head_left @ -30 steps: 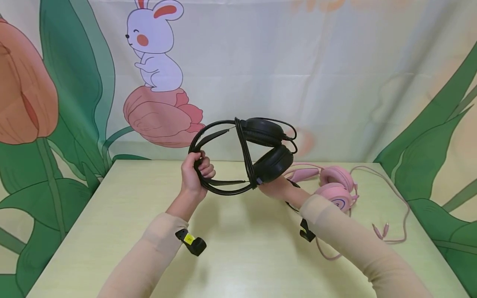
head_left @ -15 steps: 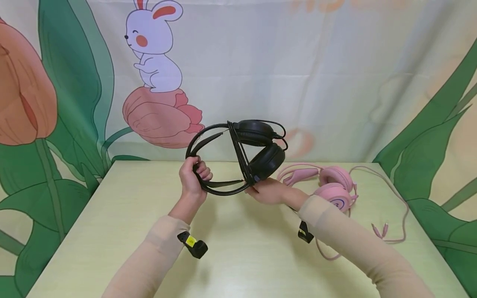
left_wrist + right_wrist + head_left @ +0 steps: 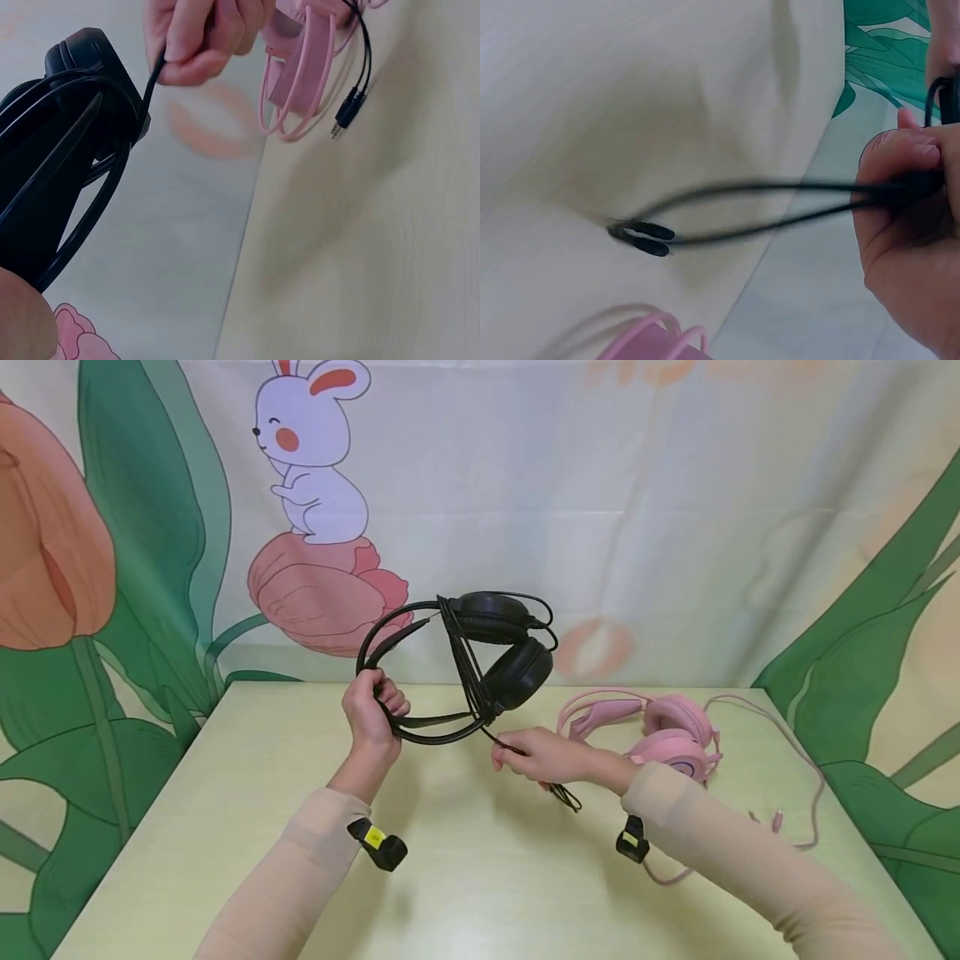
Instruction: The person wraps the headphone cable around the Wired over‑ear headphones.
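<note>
Black headphones [image 3: 517,672] hang in the air above the table, their cable [image 3: 467,668] wound several times across the headband. My left hand [image 3: 372,706] grips the top of the headband, with the ear cups pointing right. Just below the lower ear cup, my right hand [image 3: 543,755] pinches the cable's loose end, which runs taut up to the windings. In the right wrist view the end splits into two strands with black audio plugs [image 3: 649,238] dangling past the fist. The left wrist view also shows the plugs [image 3: 349,109] hanging over the table.
Pink headphones [image 3: 678,735] lie on the table [image 3: 480,877] at the right, partly behind the right forearm. Their pink cable [image 3: 813,760] loops to the right edge. A printed cloth [image 3: 525,485] hangs behind the table.
My right hand has moved down from the ear cup and drawn the cable end away from the windings. The black headphones have shifted left with my left hand.
</note>
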Demonstrator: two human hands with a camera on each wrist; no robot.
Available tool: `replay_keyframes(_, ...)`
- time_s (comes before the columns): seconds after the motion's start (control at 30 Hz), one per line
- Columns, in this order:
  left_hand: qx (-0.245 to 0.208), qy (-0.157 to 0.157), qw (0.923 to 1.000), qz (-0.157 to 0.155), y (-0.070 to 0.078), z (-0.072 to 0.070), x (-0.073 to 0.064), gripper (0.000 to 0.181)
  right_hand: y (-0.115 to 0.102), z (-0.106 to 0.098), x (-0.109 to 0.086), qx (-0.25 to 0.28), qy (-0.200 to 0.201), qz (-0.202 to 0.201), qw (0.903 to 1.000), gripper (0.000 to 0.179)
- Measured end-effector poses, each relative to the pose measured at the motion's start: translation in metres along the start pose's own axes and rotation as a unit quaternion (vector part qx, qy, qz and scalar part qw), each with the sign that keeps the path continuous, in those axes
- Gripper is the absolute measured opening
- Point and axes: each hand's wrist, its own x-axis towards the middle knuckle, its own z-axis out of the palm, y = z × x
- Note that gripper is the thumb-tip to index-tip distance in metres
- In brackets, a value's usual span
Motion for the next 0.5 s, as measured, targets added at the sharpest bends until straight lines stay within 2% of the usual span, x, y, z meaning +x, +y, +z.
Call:
replay_keyframes(0.13, 0.026, 0.020, 0.9992, 0.021, -0.001, -0.002, 0.002, 0.024, -0.003, -0.005, -0.005, -0.050, 0.011, -0.043, 0.9978, 0.022)
replay_keyframes(0.23, 0.036, 0.042, 0.9982, 0.024, -0.002, -0.007, 0.003, 0.021, -0.007, -0.010, -0.010, -0.085, 0.016, -0.068, 0.9940, 0.022)
replay_keyframes(0.37, 0.034, 0.061, 0.9975, 0.015, -0.004, -0.012, 0.005, 0.022, -0.014, -0.018, -0.016, -0.109, 0.014, -0.072, 0.9913, 0.022)
replay_keyframes(0.5, 0.044, 0.060, 0.9971, 0.017, -0.005, -0.013, 0.005, 0.021, -0.019, -0.026, -0.020, -0.130, 0.003, -0.075, 0.9886, 0.022)
